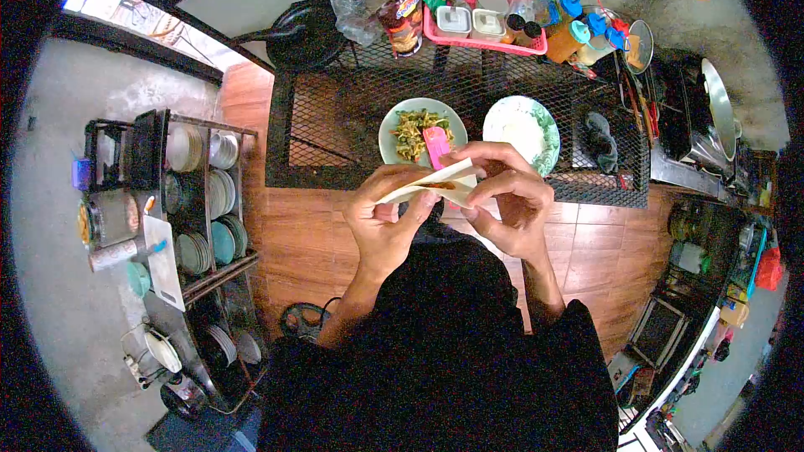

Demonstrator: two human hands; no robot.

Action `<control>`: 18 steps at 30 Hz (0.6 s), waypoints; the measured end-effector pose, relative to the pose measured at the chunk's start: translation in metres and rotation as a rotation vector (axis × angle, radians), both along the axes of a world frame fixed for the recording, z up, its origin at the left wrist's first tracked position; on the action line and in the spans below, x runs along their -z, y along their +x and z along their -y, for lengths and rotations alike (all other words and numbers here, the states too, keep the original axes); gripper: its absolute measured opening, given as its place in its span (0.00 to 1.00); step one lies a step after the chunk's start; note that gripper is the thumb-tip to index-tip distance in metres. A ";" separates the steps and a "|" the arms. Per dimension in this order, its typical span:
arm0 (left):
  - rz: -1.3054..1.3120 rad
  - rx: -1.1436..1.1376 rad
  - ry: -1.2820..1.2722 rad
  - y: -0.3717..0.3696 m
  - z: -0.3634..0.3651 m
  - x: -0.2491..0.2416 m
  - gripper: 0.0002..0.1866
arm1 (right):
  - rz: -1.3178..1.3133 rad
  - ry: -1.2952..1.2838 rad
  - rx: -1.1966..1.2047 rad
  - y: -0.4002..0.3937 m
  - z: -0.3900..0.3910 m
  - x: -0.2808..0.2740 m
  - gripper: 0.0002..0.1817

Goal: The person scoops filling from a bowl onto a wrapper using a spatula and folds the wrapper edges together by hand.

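Between my two hands, above the near edge of the mesh table, is a thin pale dough wrapper (459, 174), folded over with a brown streak showing in its opening. My left hand (381, 218) pinches its left side with thumb and fingers. On the opposite side, my right hand (511, 192) grips the wrapper's right end, fingers curled over it. Just beyond them, a pale green plate (388, 132) holds a shredded vegetable mix (410, 130) with a pink spoon (435, 142) lying in it. To its right stands a green-patterned plate (548, 130) with white contents I cannot make out.
The black mesh table (335, 117) carries a pink basket (494, 44) of containers, a brown packet (404, 21), and a black pan (306, 33) at the back. A dish rack (209, 243) stands left. A stove with a large metal lid (718, 109) is right.
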State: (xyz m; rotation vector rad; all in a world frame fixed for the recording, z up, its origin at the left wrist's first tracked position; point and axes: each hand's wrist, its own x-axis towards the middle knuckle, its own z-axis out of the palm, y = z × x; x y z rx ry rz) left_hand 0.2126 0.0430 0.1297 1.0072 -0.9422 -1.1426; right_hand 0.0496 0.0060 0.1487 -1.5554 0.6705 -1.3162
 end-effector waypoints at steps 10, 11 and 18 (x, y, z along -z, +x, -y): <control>0.193 0.003 -0.065 0.006 -0.001 0.005 0.07 | 0.025 0.267 0.178 0.014 -0.007 -0.002 0.07; 0.193 0.003 -0.062 0.006 -0.001 0.003 0.07 | 0.025 0.269 0.178 0.012 -0.006 0.000 0.07; -0.005 0.059 0.048 0.004 -0.001 0.002 0.10 | -0.049 0.193 0.181 0.013 -0.004 0.010 0.07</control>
